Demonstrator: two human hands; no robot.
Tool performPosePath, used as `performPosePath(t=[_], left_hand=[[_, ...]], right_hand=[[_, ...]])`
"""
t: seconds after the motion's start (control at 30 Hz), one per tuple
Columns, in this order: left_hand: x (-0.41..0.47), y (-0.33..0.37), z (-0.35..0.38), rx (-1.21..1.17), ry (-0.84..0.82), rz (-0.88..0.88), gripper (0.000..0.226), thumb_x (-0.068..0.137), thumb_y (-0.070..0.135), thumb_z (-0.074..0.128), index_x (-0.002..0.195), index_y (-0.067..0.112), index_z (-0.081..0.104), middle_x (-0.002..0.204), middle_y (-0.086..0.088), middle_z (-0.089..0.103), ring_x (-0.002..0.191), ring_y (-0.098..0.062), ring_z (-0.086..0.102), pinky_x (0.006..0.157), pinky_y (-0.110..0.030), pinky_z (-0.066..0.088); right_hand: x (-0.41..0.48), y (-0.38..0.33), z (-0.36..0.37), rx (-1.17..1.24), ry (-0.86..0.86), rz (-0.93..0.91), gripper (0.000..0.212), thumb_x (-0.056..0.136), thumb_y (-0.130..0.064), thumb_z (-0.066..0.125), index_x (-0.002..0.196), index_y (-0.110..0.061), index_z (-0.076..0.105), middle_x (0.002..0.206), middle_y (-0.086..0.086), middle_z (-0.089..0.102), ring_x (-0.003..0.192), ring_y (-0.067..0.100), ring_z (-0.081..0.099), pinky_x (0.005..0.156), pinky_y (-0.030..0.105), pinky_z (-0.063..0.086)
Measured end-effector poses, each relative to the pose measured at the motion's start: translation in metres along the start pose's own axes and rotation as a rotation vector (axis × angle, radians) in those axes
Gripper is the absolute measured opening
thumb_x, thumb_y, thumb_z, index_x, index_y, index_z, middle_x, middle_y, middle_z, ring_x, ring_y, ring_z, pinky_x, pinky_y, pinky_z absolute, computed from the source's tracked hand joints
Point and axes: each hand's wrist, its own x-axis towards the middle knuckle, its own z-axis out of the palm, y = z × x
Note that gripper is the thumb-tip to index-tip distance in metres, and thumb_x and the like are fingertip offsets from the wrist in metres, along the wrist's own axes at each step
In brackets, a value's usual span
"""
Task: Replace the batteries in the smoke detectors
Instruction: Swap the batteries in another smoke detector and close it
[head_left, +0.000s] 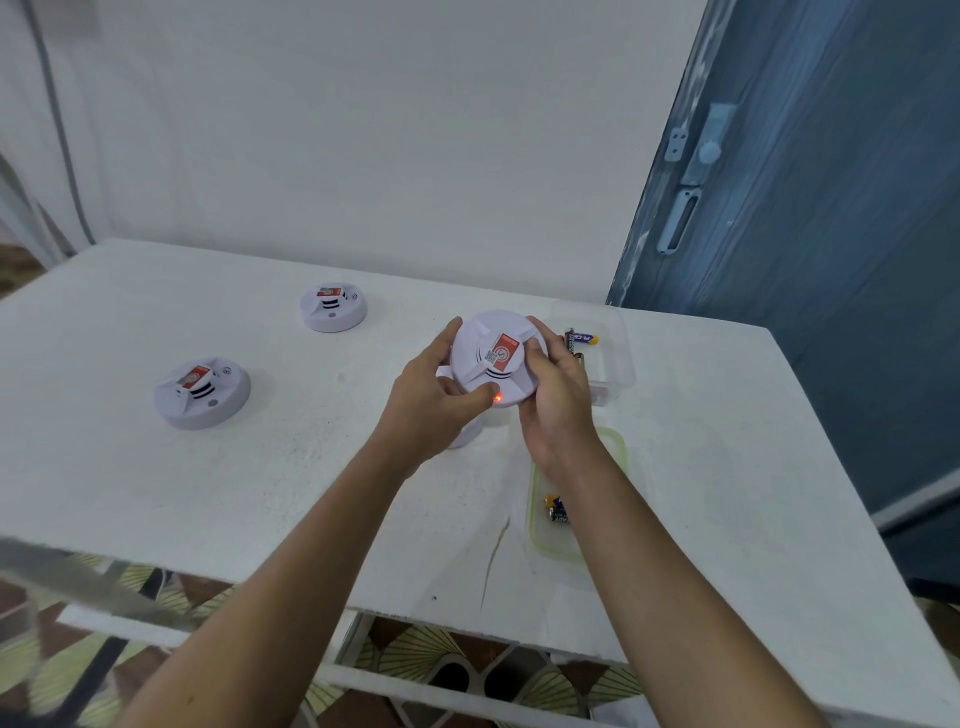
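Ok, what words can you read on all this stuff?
On the held smoke detector: red label with a QR code, print too small to read.
On the far smoke detector: label blurred.
On the left smoke detector: label blurred.
On the purple battery: "PL", rest blurred.
On the near batteries: print blurred.

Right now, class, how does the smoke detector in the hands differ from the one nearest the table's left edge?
The held detector is off the table, gripped by the left hand and right hand; the left detector lies on the table, untouched. The held detector shows a lit red light at its rim; the left detector's indicator is dark. Both are round, white, red-labelled.
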Motion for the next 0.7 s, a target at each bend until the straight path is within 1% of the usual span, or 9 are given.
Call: performPosePath(t=[0.2, 0.43, 0.53, 0.6, 0.63, 0.7], left_hand=[[-0.001, 0.001, 0.000, 0.001, -0.003, 0.001, 0.082, 0.080, 0.025, 0.075, 0.150, 0.029, 0.032, 0.136, 0.011, 0.055, 0.073, -0.007, 0.063, 0.092, -0.039, 0.055], [-0.001, 0.002, -0.001, -0.002, -0.005, -0.015, 0.082, 0.081, 0.024, 0.074, 0.150, 0.028, 0.031, 0.136, 0.008, 0.056, 0.079, -0.011, 0.062, 0.092, -0.040, 0.055], [0.000, 0.000, -0.004, 0.000, -0.004, -0.024, 0.081, 0.081, 0.026, 0.074, 0.149, 0.031, 0.031, 0.134, 0.011, 0.056, 0.079, -0.011, 0.064, 0.090, -0.039, 0.056], [-0.001, -0.002, -0.007, 0.011, -0.017, -0.028, 0.077, 0.081, 0.028, 0.071, 0.147, 0.034, 0.033, 0.129, 0.014, 0.059, 0.081, -0.012, 0.067, 0.087, -0.039, 0.057], [0.000, -0.003, -0.009, 0.010, -0.031, -0.028, 0.072, 0.082, 0.028, 0.069, 0.145, 0.036, 0.034, 0.125, 0.015, 0.060, 0.085, -0.013, 0.068, 0.086, -0.039, 0.058], [0.000, -0.004, -0.015, -0.037, -0.067, -0.028, 0.058, 0.087, 0.028, 0.065, 0.139, 0.039, 0.041, 0.121, 0.013, 0.061, 0.092, -0.016, 0.068, 0.085, -0.041, 0.058]], right_hand=[[0.001, 0.001, 0.000, 0.004, -0.006, 0.003, 0.036, 0.105, -0.010, 0.046, 0.141, -0.008, 0.053, 0.118, 0.001, 0.070, 0.100, 0.012, 0.070, 0.081, 0.027, 0.058], [0.002, 0.003, 0.001, 0.023, 0.004, 0.019, 0.036, 0.105, -0.009, 0.046, 0.141, -0.008, 0.053, 0.123, 0.005, 0.068, 0.101, 0.013, 0.070, 0.079, 0.027, 0.058], [0.003, 0.005, 0.003, 0.029, 0.004, 0.027, 0.036, 0.105, -0.009, 0.046, 0.141, -0.008, 0.053, 0.126, 0.007, 0.067, 0.102, 0.014, 0.070, 0.079, 0.027, 0.058], [0.004, 0.007, 0.005, 0.032, -0.002, 0.026, 0.036, 0.105, -0.008, 0.047, 0.140, -0.008, 0.053, 0.128, 0.009, 0.067, 0.102, 0.015, 0.069, 0.080, 0.028, 0.058], [0.004, 0.008, 0.007, 0.034, -0.002, 0.028, 0.035, 0.105, -0.008, 0.047, 0.139, -0.009, 0.054, 0.125, 0.009, 0.068, 0.100, 0.015, 0.070, 0.079, 0.027, 0.058], [0.005, 0.008, 0.013, 0.050, 0.006, 0.047, 0.033, 0.104, -0.007, 0.047, 0.136, -0.013, 0.053, 0.112, 0.005, 0.069, 0.091, 0.012, 0.071, 0.077, 0.028, 0.059]])
